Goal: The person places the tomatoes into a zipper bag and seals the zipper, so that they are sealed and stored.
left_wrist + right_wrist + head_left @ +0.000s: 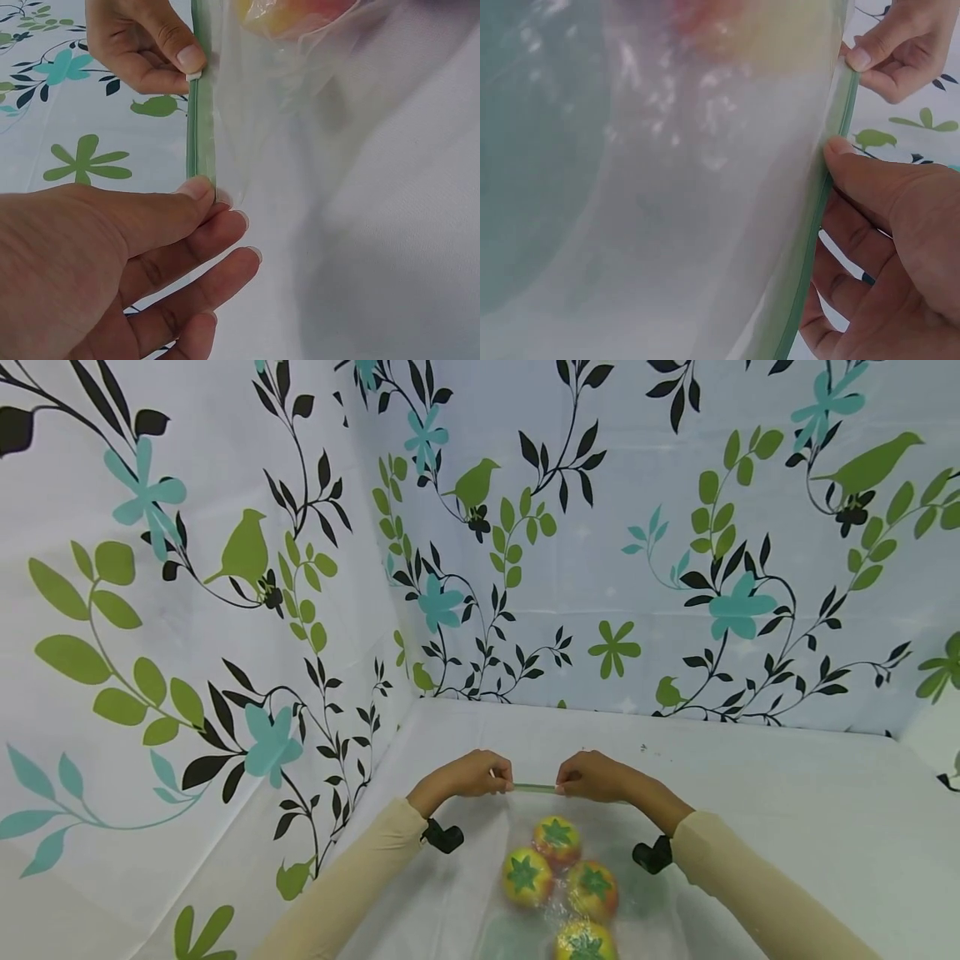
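A clear zip-lock bag with a green zip strip lies on the white surface. Through its film show several yellow-red toy-like fruits with green star-shaped tops. My left hand pinches one end of the strip between thumb and index finger; in the left wrist view its other fingers are spread apart. A short way along the same edge, my right hand pinches the strip with thumb and fingers. Whether the zip is sealed between them is not clear. The bag's near end runs out of the head view.
White cloth covers the table on both sides of the bag. Behind and to the left rises a patterned sheet with leaves, birds and flowers. A dark wrist-worn device sits at the left wrist, another at the right.
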Demonstrator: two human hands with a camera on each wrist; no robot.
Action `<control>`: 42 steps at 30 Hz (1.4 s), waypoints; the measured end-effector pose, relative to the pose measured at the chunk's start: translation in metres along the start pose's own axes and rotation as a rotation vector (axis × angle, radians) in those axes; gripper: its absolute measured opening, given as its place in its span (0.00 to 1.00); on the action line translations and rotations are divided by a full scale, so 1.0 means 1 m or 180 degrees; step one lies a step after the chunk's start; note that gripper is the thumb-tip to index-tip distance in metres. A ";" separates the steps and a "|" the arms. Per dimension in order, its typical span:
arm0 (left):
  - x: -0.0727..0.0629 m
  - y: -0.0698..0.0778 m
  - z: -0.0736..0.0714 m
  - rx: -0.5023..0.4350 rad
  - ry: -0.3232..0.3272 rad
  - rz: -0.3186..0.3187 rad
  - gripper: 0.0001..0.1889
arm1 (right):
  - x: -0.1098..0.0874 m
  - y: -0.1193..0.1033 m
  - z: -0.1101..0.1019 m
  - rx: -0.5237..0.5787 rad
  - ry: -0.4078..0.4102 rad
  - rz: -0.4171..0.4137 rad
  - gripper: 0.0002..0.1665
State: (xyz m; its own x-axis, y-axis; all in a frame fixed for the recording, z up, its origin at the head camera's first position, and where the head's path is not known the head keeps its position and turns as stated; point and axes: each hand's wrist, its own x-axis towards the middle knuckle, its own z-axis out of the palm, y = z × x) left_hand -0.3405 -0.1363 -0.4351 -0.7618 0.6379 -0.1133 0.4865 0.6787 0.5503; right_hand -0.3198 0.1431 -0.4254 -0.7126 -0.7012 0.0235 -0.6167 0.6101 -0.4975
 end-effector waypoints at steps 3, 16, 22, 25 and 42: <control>-0.001 -0.001 -0.001 -0.0019 -0.0007 0.0008 0.06 | -0.006 0.004 -0.003 0.0034 -0.0024 0.0032 0.08; -0.005 0.000 -0.002 0.0021 -0.0037 0.0051 0.06 | -0.039 0.016 -0.017 0.0119 -0.0033 0.0108 0.08; -0.006 -0.001 -0.003 0.0015 -0.0026 0.0054 0.07 | -0.050 0.025 -0.020 0.0164 -0.0022 0.0212 0.08; -0.007 0.000 -0.003 -0.0009 -0.0044 0.0042 0.07 | -0.055 0.028 -0.022 0.0191 -0.0027 0.0226 0.08; -0.011 -0.005 -0.004 -0.0062 -0.0037 0.0030 0.07 | -0.094 0.055 -0.033 0.0330 0.0106 0.0393 0.08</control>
State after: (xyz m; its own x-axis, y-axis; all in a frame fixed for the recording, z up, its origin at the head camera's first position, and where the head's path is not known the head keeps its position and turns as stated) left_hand -0.3369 -0.1483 -0.4331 -0.7521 0.6485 -0.1175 0.4850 0.6654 0.5675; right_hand -0.2980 0.2549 -0.4266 -0.7925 -0.6096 -0.0154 -0.4873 0.6483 -0.5851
